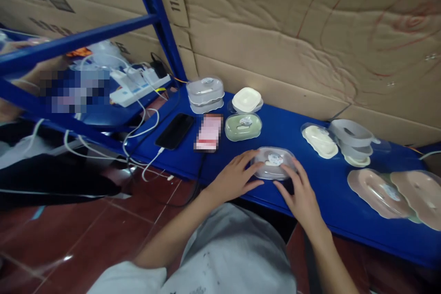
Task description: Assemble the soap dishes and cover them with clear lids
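Observation:
A grey soap box with a clear lid and a round label [275,160] lies near the front edge of the blue table. My left hand [237,173] grips its left end, fingers over the lid and thumb at the near side. At the right end, my right hand [300,188] holds it the same way, fingertips on the lid. Just beyond it sits a green soap box [244,127] with a clear lid. Stacked grey soap boxes [206,95] and a cream soap dish [246,99] stand farther back.
To the right lie a cream dish [320,141], grey dishes [350,133] and pink dishes [377,193]. A black phone [175,131] and a lit phone [208,133] rest at left. Cables run to a power strip [138,89]. Behind a blue frame, another person's arm [34,73] shows.

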A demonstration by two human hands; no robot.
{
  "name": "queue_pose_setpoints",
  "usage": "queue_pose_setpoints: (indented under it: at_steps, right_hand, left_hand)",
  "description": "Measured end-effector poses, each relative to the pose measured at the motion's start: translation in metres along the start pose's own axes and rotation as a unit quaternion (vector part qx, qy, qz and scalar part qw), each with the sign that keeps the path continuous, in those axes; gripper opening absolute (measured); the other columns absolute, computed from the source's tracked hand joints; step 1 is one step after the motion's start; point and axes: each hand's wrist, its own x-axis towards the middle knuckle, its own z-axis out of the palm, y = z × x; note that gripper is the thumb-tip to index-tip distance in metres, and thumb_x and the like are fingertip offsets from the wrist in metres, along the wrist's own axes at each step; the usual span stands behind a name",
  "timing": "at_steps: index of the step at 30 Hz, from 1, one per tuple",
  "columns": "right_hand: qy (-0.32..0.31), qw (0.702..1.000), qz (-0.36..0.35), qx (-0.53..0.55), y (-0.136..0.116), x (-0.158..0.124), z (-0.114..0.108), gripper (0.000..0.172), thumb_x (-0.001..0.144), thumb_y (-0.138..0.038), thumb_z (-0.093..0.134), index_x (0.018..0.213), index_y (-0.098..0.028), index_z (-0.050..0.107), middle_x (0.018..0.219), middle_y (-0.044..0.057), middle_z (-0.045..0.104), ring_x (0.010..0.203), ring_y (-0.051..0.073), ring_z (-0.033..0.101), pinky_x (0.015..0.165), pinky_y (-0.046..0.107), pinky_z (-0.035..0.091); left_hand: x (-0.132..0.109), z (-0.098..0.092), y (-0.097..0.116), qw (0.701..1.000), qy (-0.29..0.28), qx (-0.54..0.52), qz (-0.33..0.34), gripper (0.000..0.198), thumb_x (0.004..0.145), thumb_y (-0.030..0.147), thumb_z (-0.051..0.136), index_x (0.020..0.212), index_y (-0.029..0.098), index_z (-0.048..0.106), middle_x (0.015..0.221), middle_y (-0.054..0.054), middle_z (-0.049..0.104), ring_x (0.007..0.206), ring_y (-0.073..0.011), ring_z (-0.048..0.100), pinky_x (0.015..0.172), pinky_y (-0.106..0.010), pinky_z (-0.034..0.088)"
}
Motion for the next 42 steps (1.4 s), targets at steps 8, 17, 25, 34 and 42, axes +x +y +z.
queue_pose_setpoints:
  at_steps: [8,17,25,34,42]
  right_hand:
    - [-0.046,0.976,0.107,-0.182,-0.002,0.035,-0.012,0.069,0.105,-0.053,0.054,0.166,-0.027,0.037,0.169,0.022,0.037,0.124,0.048,0.067,0.09,0.064,0.063]
    - [-0.02,0.99,0.032,-0.137,0.006,0.09,-0.009,0.063,0.107,-0.047,0.05,0.162,-0.016,0.043,0.169,0.022,0.038,0.141,0.045,0.055,0.11,0.062,0.052]
    - [-0.019,0.999,-0.016,-0.043,0.005,0.01,0.004,0.044,0.11,-0.047,0.048,0.142,-0.021,0.064,0.148,0.014,0.065,0.135,0.033,0.063,0.112,0.055,0.051]
    - [-0.013,1.0,-0.018,-0.002,0.002,0.0,0.005,0.039,0.11,-0.039,0.05,0.141,-0.02,0.064,0.144,0.014,0.066,0.138,0.032,0.06,0.118,0.057,0.047]
    - [0.067,0.997,-0.013,0.022,-0.002,-0.004,-0.004,0.064,0.105,-0.038,0.061,0.164,-0.033,0.037,0.173,0.014,0.03,0.158,0.039,0.034,0.121,0.062,0.042]
  left_hand:
    - [0.0,0.003,0.008,0.988,0.001,0.148,-0.043,0.044,0.107,0.043,0.058,0.144,0.019,0.057,0.154,-0.018,0.056,0.128,-0.0334,0.064,0.107,-0.051,0.052]
    - [0.018,-0.01,0.002,0.979,0.067,0.151,-0.12,0.031,0.108,0.037,0.055,0.132,0.02,0.065,0.136,-0.012,0.07,0.122,-0.0285,0.067,0.101,-0.044,0.052]
    - [0.134,-0.043,-0.05,0.934,0.047,0.227,-0.272,0.048,0.101,0.041,0.065,0.143,0.02,0.058,0.148,-0.019,0.058,0.134,-0.0376,0.056,0.109,-0.051,0.046]
    - [0.166,-0.047,-0.069,0.94,0.042,0.179,-0.288,0.014,0.099,0.028,0.067,0.109,0.018,0.068,0.124,-0.016,0.067,0.128,-0.0343,0.059,0.107,-0.048,0.051]
    - [0.036,-0.023,0.022,1.0,-0.023,-0.008,0.011,0.016,0.103,0.039,0.067,0.108,0.025,0.067,0.13,-0.008,0.07,0.151,-0.0276,0.048,0.121,-0.046,0.046]
